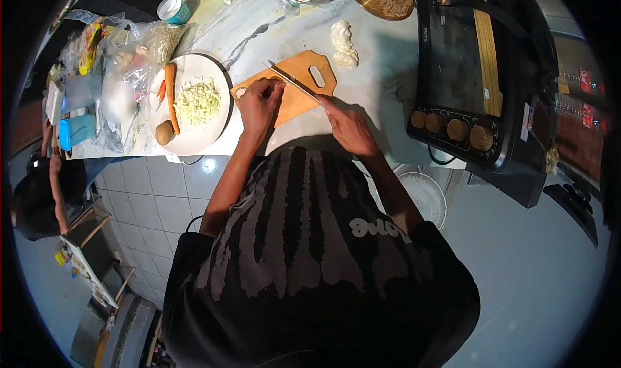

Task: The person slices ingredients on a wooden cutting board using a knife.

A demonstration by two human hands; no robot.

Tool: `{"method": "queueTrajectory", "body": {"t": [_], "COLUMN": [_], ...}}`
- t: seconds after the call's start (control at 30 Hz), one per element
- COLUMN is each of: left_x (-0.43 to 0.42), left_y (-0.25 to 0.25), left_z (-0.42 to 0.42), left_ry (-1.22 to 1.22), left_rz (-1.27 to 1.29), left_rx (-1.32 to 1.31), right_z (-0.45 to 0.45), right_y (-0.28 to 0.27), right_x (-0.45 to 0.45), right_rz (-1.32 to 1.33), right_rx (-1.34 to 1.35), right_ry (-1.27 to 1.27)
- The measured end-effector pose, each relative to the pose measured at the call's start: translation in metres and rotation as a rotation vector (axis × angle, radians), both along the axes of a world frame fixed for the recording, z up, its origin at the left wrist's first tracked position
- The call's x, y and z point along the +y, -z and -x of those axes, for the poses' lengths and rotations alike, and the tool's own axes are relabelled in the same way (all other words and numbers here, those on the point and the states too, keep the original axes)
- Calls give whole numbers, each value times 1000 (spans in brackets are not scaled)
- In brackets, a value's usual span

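Dark shirt (pixel 323 271), then plate (pixel 197 141) of chopped vegetable (pixel 198 101) beside cutting board (pixel 294 106).

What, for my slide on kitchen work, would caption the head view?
Right hand holding a knife, left hand at the board, a carrot on the plate nearby.

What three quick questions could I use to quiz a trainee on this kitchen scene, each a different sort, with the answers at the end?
1. Which hand grips the knife?
2. True or false: the long carrot lies on the plate.
3. What is heaped beside the carrot? A) Sliced bread. B) Chopped pale-green vegetable. C) Whole eggs.

Key:
1. The right hand.
2. True.
3. B.
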State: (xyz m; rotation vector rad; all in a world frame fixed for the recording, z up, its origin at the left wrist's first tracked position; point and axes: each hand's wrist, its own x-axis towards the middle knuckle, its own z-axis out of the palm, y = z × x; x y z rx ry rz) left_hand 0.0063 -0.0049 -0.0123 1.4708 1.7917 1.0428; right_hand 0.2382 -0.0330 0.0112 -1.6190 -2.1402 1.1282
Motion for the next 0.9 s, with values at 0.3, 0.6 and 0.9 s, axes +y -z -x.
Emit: {"method": "queueTrajectory", "body": {"t": [0.3,0.6,0.9], "left_x": [0,-16,-8], "left_y": [0,-5,3], "left_z": [3,20,26], "left_ry": [-3,97,70], "left_rz": [25,-52,15], "left_rx": [53,-1,174], "right_z": [3,12,18], "right_y": [14,3,17], "right_x": [-16,-15,-20], "right_rz": [-4,-63,20], "right_rx": [-124,68,-20], "right_ry": [-37,120,100]}}
